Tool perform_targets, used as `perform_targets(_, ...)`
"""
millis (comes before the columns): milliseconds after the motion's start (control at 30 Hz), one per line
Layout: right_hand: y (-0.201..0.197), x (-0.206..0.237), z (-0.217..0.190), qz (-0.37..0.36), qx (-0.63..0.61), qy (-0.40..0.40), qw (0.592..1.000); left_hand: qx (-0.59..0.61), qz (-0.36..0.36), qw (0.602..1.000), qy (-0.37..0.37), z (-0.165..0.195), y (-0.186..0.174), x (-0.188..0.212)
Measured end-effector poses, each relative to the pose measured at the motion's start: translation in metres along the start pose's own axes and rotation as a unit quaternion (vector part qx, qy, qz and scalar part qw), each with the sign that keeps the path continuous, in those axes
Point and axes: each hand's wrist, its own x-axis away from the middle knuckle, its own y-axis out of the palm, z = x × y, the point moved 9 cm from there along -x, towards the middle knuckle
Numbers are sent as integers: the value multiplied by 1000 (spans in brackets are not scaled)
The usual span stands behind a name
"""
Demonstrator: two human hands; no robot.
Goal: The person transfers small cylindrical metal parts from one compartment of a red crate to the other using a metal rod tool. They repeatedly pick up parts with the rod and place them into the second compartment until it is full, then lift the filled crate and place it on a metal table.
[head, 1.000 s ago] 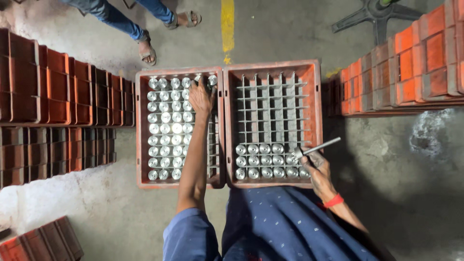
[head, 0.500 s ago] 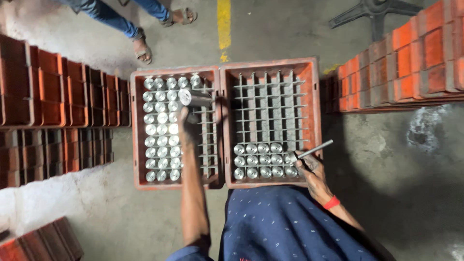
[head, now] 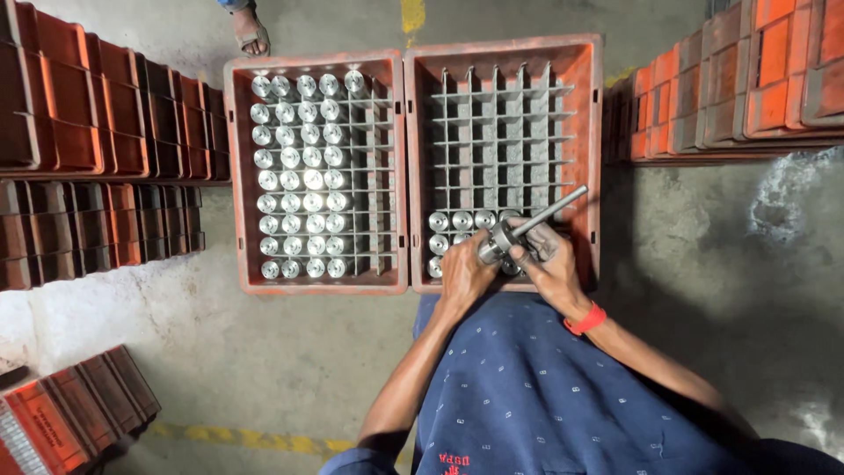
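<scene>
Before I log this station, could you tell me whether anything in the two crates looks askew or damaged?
Nothing stands out. The metal cylinders stand upright in the left crate, a few more in the right crate. The left hand and right hand hold one cylinder on a rod.

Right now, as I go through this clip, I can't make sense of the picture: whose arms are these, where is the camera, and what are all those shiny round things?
The camera sits on a person's head and looks straight down, so the two arms are the wearer's own. On the concrete floor stand two orange plastic crates with grid dividers. The left crate is mostly full of shiny metal cylinders standing on end. The right crate holds only a few, along its near edge. The left hand and right hand meet over that edge, holding one cylinder with a thin metal rod sticking from it. Stacked orange crates stand on both sides.
</scene>
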Motion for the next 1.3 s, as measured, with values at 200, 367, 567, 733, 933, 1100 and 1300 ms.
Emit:
perform_targets(200,-5,8,21,-84,1,-7,996,36,-105,994,-6,12,12,6)
perform_targets(367,-60,1,61,8,-67,83,994,73,-173,981,42,27,21,5)
perform_targets(567,-137,0,53,164,-118,7,979,-108,-113,973,172,44,43,-24)
perform_targets(733,-136,6,61,170,-112,18,979,-145,-24,926,349,63,56,-16)
perform_targets(933,-120,15,83,189,-128,85,970,-70,119,957,257,31,-52,-61)
perform_targets(1100,-110,12,74,167,-126,95,973,-218,302,925,78,-18,-196,-162)
perform_targets(1300,-99,3,68,166,-102,106,975,-229,342,911,19,-53,-233,-242)
